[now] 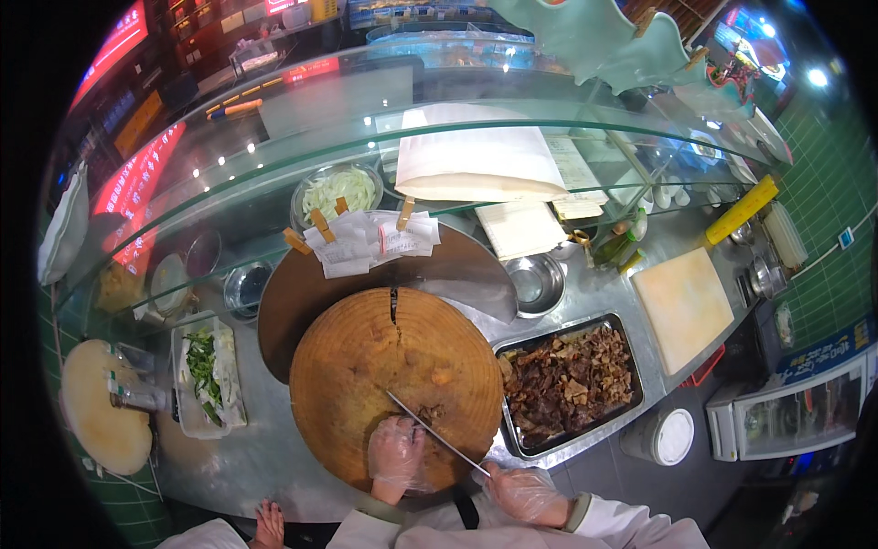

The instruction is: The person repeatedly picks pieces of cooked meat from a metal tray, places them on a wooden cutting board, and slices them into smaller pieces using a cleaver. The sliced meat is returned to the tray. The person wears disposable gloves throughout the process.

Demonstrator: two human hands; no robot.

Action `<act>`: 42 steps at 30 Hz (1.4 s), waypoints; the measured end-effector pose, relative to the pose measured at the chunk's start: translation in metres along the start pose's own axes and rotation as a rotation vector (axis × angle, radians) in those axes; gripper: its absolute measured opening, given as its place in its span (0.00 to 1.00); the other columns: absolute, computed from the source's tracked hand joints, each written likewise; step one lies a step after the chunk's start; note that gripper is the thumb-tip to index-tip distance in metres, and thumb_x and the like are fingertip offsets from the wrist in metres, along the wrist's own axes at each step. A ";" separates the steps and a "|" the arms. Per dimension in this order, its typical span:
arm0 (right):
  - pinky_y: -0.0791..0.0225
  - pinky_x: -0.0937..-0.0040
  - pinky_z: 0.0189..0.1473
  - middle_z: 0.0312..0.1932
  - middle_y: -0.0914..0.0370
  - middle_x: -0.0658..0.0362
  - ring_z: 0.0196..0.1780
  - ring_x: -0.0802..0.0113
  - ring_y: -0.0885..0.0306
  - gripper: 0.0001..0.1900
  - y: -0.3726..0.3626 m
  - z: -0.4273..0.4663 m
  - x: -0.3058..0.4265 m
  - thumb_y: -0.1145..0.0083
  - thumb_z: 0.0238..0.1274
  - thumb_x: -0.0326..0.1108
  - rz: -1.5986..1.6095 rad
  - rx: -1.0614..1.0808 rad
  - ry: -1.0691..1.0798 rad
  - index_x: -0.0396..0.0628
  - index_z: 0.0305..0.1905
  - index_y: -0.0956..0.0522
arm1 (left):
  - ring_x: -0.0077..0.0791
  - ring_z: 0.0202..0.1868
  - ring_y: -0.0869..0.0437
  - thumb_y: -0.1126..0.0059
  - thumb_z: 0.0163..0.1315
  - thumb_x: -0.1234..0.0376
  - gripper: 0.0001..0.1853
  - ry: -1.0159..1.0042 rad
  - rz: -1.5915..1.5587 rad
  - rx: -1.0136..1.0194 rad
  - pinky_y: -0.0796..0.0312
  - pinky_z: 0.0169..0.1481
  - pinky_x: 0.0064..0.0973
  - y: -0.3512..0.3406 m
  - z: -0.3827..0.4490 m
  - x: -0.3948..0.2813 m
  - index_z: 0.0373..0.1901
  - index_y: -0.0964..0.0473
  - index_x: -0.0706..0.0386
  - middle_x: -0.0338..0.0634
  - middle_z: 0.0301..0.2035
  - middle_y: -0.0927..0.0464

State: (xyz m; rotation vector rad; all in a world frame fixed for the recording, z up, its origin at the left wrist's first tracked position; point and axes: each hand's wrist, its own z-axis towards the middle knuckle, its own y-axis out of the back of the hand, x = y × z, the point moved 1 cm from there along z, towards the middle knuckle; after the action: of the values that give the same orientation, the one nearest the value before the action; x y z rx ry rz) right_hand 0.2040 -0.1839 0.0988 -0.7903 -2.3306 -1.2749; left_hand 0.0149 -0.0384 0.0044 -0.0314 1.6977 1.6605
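Note:
A round wooden chopping block (pixel 343 357), cracked at its far edge, stands before me. My left hand (pixel 398 449), in a clear plastic glove, is curled low on the block. Its fingertips grip a bit of brown meat, mostly hidden beneath them. In my right hand (pixel 525 491), also gloved, is the handle of a knife (pixel 446 442). The blade is seen nearly edge-on and slants to the far left, close beside my left fingers. Small cut pieces of meat (pixel 432 412) lie just beyond the blade.
A steel tray of cooked chopped meat (pixel 569 384) touches the block's right side. Further right lies a white cutting board (pixel 682 309). A plastic tub of greens (pixel 206 377) stands left. Glass shelving (pixel 480 127) and clipped paper slips (pixel 343 243) border the far side. Another person's hand (pixel 269 523) shows lower left.

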 end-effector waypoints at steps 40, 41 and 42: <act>0.26 0.55 0.54 0.48 0.15 0.42 0.50 0.46 0.16 0.18 0.035 -0.072 -0.085 0.49 0.79 0.41 0.482 -0.257 -0.178 0.40 0.58 0.18 | 0.51 0.50 0.18 0.42 0.70 0.57 0.27 0.040 -0.166 0.122 0.24 0.56 0.43 -0.019 0.058 -0.016 0.66 0.26 0.61 0.57 0.48 0.21; 0.26 0.50 0.49 0.42 0.16 0.40 0.46 0.42 0.17 0.17 0.034 -0.074 -0.092 0.50 0.78 0.42 0.386 -0.270 -0.153 0.41 0.56 0.20 | 0.52 0.51 0.18 0.42 0.70 0.58 0.25 0.109 -0.302 0.072 0.24 0.56 0.44 -0.019 0.062 -0.023 0.64 0.25 0.61 0.57 0.48 0.21; 0.27 0.44 0.44 0.36 0.18 0.39 0.42 0.37 0.18 0.16 0.041 -0.082 -0.095 0.50 0.78 0.44 0.291 -0.277 -0.140 0.43 0.55 0.21 | 0.52 0.51 0.18 0.42 0.69 0.59 0.24 0.185 -0.442 0.033 0.25 0.57 0.44 -0.019 0.065 -0.036 0.63 0.24 0.60 0.57 0.48 0.21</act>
State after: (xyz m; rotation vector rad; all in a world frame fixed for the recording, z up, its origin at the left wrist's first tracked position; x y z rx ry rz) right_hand 0.3081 -0.2638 0.1151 -1.2935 -2.0641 -1.4640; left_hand 0.0816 -0.0015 0.0147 -0.5209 1.7004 1.3286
